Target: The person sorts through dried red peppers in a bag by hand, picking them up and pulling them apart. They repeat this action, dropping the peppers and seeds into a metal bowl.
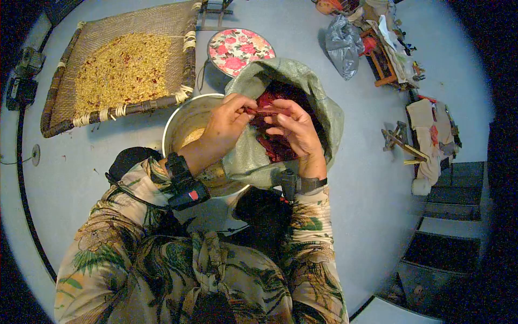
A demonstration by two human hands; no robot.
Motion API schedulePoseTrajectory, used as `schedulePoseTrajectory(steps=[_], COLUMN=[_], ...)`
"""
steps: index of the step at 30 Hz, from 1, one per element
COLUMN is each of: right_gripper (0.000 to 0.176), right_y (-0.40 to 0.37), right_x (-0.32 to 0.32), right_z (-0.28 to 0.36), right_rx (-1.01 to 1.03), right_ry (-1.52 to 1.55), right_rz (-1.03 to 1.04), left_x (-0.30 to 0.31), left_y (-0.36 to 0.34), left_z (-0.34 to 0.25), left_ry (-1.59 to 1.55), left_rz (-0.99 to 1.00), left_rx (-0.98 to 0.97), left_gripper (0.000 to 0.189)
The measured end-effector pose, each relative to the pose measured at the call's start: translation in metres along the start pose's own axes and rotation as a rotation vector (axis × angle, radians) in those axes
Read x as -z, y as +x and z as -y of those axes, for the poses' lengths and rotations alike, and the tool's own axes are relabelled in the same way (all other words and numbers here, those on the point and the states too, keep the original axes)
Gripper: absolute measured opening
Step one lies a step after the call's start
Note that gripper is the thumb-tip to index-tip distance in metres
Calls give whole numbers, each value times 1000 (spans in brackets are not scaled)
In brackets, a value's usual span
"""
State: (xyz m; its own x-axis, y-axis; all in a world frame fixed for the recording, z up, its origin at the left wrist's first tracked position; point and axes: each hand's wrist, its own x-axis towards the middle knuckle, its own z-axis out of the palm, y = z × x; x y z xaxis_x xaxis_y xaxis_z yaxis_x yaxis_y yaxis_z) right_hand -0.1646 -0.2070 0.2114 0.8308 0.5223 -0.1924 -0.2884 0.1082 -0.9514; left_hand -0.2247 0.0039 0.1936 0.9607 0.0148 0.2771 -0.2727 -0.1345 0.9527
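Both hands hold a dried red chili [264, 110] over the mouth of a woven sack [332, 116]. My left hand [226, 117] pinches one end, and its fingers are closed. At the other end, the thumb and fingertips of my right hand [295, 125] grip the chili. More dark red dried chilies [278, 148] fill the sack below. Beneath my left forearm stands a large round pot [171, 121], with pale yellow seeds [192, 135] at its bottom. My forearm hides part of the pot.
A wood-framed mesh tray [108, 33] at the upper left carries yellow seeds [124, 67] with red flecks. Behind the sack is a round flowered stool [241, 49]. A grey plastic bag [343, 46] lies at upper right, near cluttered benches [429, 129]. Stairs [450, 210] descend at right.
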Motion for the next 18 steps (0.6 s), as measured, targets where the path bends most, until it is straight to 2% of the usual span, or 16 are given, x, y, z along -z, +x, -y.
schedulePoseTrajectory(steps=[2, 5, 8, 11, 14, 18], right_gripper=[36, 34, 31, 28, 26, 24], right_y=[-2, -2, 0, 0, 1, 1], right_x=[-4, -6, -4, -7, -2, -3], right_z=[6, 6, 3, 1, 0, -1], right_rx=[-1, -30, 9, 93, 101, 87], right_ry=[82, 24, -10, -5, -62, -68], right_rz=[28, -8, -9, -57, -91, -99], left_x=[-1, 1, -2, -6, -6, -5], left_y=[2, 5, 3, 1, 3, 1], left_z=[6, 10, 4, 1, 5, 1], left_ry=[42, 200, 66, -178, -268, -408], left_rz=[-48, -73, -20, 16, 95, 98], left_rx=[-126, -312, -173, 99, 178, 194], left_gripper=[20, 25, 35, 45, 50, 48])
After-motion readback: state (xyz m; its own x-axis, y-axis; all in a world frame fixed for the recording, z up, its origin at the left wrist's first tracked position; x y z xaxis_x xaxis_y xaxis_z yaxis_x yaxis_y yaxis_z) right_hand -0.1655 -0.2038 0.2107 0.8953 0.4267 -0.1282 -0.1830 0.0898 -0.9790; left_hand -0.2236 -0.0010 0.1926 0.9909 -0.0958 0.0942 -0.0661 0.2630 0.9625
